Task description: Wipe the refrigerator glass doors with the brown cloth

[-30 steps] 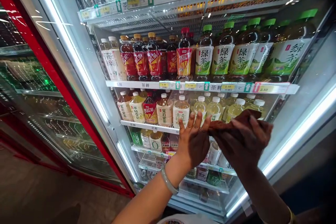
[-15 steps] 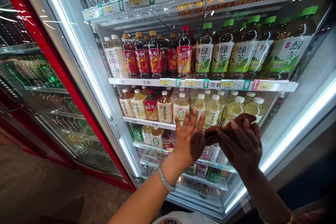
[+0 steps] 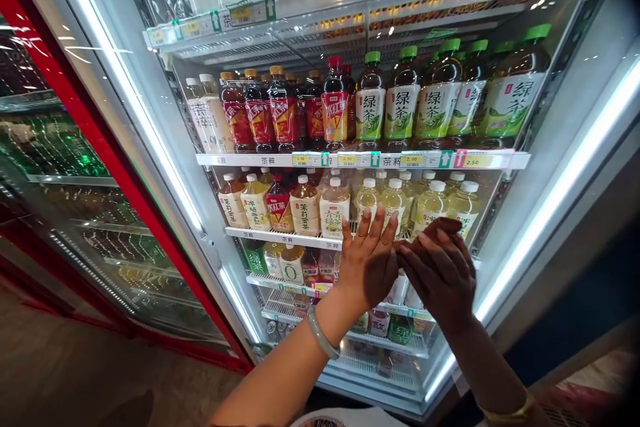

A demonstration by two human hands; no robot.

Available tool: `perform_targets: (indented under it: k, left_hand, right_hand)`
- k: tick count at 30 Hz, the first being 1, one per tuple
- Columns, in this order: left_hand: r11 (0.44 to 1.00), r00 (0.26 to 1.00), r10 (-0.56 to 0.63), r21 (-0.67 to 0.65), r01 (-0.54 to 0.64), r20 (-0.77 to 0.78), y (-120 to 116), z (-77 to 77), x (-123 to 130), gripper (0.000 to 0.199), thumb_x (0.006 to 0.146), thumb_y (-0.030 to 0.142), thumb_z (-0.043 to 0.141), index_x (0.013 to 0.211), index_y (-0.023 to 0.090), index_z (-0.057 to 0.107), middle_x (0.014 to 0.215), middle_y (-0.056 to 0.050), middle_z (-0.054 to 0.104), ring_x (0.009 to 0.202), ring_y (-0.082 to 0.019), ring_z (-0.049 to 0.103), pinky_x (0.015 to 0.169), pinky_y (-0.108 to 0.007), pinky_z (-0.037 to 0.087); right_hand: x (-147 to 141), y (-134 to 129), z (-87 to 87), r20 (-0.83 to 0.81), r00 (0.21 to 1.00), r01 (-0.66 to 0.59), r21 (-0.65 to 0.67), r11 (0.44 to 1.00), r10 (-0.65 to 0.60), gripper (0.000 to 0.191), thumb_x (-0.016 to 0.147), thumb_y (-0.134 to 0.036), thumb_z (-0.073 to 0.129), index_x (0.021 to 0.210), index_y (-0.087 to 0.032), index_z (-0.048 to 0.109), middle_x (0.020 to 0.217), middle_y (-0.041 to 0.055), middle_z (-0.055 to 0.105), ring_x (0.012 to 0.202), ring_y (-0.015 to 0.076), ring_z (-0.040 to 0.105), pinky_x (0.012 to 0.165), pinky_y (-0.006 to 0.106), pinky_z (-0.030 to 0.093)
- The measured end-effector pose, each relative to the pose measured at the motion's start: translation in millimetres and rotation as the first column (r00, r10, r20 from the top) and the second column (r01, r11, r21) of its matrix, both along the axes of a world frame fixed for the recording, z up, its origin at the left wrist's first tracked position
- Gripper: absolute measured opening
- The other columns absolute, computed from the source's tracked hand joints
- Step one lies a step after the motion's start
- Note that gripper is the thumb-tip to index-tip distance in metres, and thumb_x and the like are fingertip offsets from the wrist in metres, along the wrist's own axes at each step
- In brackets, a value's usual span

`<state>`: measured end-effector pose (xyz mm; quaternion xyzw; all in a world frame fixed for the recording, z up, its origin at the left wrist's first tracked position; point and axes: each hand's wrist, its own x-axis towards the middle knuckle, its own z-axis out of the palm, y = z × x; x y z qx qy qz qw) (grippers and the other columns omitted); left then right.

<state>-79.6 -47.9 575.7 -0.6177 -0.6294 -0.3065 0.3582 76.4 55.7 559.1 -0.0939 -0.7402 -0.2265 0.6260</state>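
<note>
Guessing we're just positioning, left hand [image 3: 367, 263] with fingers spread and empty-looking, right hand [image 3: 443, 280] loosely bent, can't tell its grip, so next calls for care near the bottles [image 3: 335, 210].

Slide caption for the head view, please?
Spread left hand beside the right hand, before a lit cooler of bottled drinks.

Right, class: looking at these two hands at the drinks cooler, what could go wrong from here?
The right hand seems to hold a brown cloth, which might slip. The left hand is spread open, apparently against the glass, and could leave smears. The pale bangle on its wrist might knock that glass.
</note>
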Motion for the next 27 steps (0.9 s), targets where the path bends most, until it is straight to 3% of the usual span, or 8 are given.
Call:
perform_targets:
  k: [6,8,10,15,17,19,24,27]
  left_hand:
    - [0.999,1.000,-0.015,0.037,0.015,-0.003,11.1,8.5,7.7,0.084,0.094,0.019,0.050,0.169,0.021,0.012,0.174,-0.014,0.025,0.164,-0.032,0.018,0.131,-0.067,0.010]
    - [0.998,0.999,-0.034,0.046,0.034,-0.007,16.2,11.6,12.3,0.083,0.095,0.020,0.050,0.169,0.021,0.012,0.173,-0.014,0.026,0.164,-0.032,0.017,0.131,-0.068,0.010]
    - [0.998,0.999,-0.043,0.050,0.043,-0.004,19.6,11.4,15.8,0.083,0.095,0.021,0.050,0.169,0.020,0.012,0.173,-0.014,0.027,0.164,-0.033,0.017,0.131,-0.067,0.011]
    - [1.000,1.000,-0.025,-0.013,0.024,-0.019,22.7,0.3,19.7,0.079,0.097,0.022,0.050,0.168,0.020,0.016,0.172,-0.014,0.029,0.163,-0.031,0.020,0.130,-0.064,0.017]
    - [0.999,0.999,-0.028,-0.020,0.027,-0.040,24.9,-2.5,22.5,0.077,0.098,0.023,0.051,0.168,0.019,0.018,0.172,-0.015,0.030,0.163,-0.031,0.022,0.131,-0.064,0.014]
    - [0.999,0.998,-0.038,-0.012,0.038,-0.050,28.5,-1.5,27.6,0.077,0.098,0.024,0.051,0.168,0.019,0.018,0.172,-0.015,0.030,0.163,-0.032,0.021,0.131,-0.066,0.007]
    - [0.998,0.999,-0.051,0.033,0.051,-0.001,38.3,12.3,44.9,0.078,0.098,0.022,0.050,0.168,0.019,0.015,0.172,-0.015,0.027,0.164,-0.032,0.017,0.128,-0.069,-0.010]
    - [0.995,0.998,-0.059,0.077,0.060,-0.016,40.9,17.1,48.6,0.079,0.098,0.024,0.052,0.168,0.018,0.017,0.171,-0.015,0.030,0.163,-0.029,0.019,0.131,-0.061,-0.007]
  right_hand:
    - [10.2,32.2,69.5,-0.372,0.927,-0.044,-0.024,0.999,0.032,0.037,0.080,-0.014,0.080,0.116,-0.025,0.078,0.133,0.0126,0.069,0.132,0.0405,0.062,0.113,0.064,0.049]
    - [1.5,30.3,82.6,-0.362,0.932,-0.020,-0.006,1.000,0.017,0.037,0.080,-0.014,0.079,0.116,-0.025,0.077,0.132,0.0115,0.070,0.135,0.0398,0.059,0.114,0.063,0.049]
    - [-4.6,22.9,73.4,-0.244,0.970,-0.010,0.012,1.000,0.012,0.033,0.083,-0.016,0.077,0.114,-0.026,0.076,0.133,0.0089,0.070,0.138,0.0377,0.057,0.115,0.062,0.048]
    - [13.5,13.0,0.1,-0.024,1.000,0.009,-0.004,1.000,-0.009,0.040,0.081,-0.014,0.082,0.117,-0.027,0.074,0.134,0.0068,0.068,0.138,0.0324,0.057,0.118,0.059,0.048]
    - [27.6,19.1,-12.2,-0.002,1.000,0.023,-0.026,0.999,-0.023,0.042,0.079,-0.013,0.083,0.118,-0.026,0.074,0.134,0.0078,0.068,0.137,0.0334,0.058,0.118,0.060,0.048]
    - [37.1,27.6,-2.8,-0.040,0.999,0.018,-0.049,0.999,-0.020,0.038,0.081,-0.015,0.082,0.117,-0.026,0.074,0.135,0.0078,0.067,0.138,0.0345,0.058,0.118,0.060,0.047]
    - [29.1,39.4,61.6,-0.296,0.955,-0.003,-0.038,0.999,-0.008,0.026,0.086,-0.019,0.076,0.111,-0.027,0.077,0.132,0.0077,0.069,0.137,0.0363,0.059,0.117,0.061,0.047]
    - [22.7,36.1,64.7,-0.224,0.974,0.030,-0.047,0.998,-0.040,0.028,0.088,-0.022,0.074,0.115,-0.030,0.075,0.132,0.0062,0.069,0.139,0.0347,0.058,0.117,0.060,0.048]
